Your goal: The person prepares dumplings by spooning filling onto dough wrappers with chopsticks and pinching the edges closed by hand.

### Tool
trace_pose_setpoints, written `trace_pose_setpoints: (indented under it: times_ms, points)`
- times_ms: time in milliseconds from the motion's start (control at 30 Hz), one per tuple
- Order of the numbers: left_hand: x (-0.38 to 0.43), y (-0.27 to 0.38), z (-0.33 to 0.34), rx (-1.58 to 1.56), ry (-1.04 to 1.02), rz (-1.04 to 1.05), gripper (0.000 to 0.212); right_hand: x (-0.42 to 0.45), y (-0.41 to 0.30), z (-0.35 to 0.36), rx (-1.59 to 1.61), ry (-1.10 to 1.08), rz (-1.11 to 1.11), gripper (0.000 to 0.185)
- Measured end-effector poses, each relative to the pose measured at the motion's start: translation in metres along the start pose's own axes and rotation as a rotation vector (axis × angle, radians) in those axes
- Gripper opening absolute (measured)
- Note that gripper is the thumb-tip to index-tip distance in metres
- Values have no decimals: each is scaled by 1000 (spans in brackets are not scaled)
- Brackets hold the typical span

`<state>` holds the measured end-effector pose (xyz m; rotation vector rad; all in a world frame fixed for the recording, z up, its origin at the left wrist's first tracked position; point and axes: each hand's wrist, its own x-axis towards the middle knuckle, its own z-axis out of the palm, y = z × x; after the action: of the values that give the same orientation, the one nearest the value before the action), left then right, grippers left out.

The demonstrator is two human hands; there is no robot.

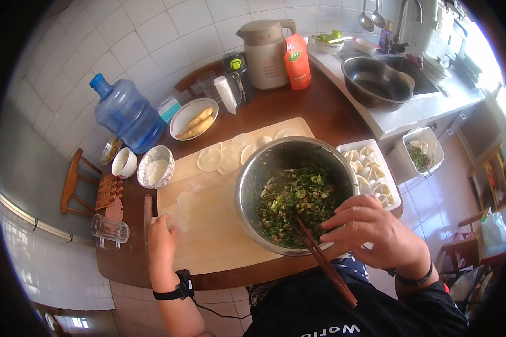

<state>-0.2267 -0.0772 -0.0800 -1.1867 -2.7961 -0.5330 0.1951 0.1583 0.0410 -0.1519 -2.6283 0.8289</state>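
Observation:
My right hand hovers at the near right rim of a steel mixing bowl, fingers spread and empty. Chopped green filling lies inside the bowl. Brown chopsticks stand in it, leaning over the near rim beside my fingers. My left hand is at the left edge of a wooden board, fingers curled and partly blurred; whether they hold anything is hidden. A dark wooden rod, perhaps a rolling pin, lies just beyond it. Close by is a thin dough wrapper; several more wrappers lie along the board's far side.
A white tray of dumplings sits right of the bowl. A floury patterned bowl, glass mug, blue water bottle and plate of fried dough sticks stand left and behind. A large metal basin rests by the sink.

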Motion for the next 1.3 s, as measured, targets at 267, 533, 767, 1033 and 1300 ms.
trace_pose_setpoints:
  times_ms: [267, 533, 767, 1033, 1300]
  points:
    - [3, 18, -7, -172, -82, -110, 38, 6, -9, 12, 104, -188, -114, 54]
    - [40, 9, 6, -178, -128, 41, 42, 20, -5, 18, 77, 8, -116, 29]
    - [77, 15, 27, -111, -104, -50, 34, 30, -12, 17, 50, 177, -35, 14]
    - [68, 44, 6, -368, -46, -17, 18, 23, 2, 13, 79, 236, -12, 11]
    - [-2, 116, -57, -175, 215, 320, 26, 7, 6, -17, 288, 361, 131, 10]
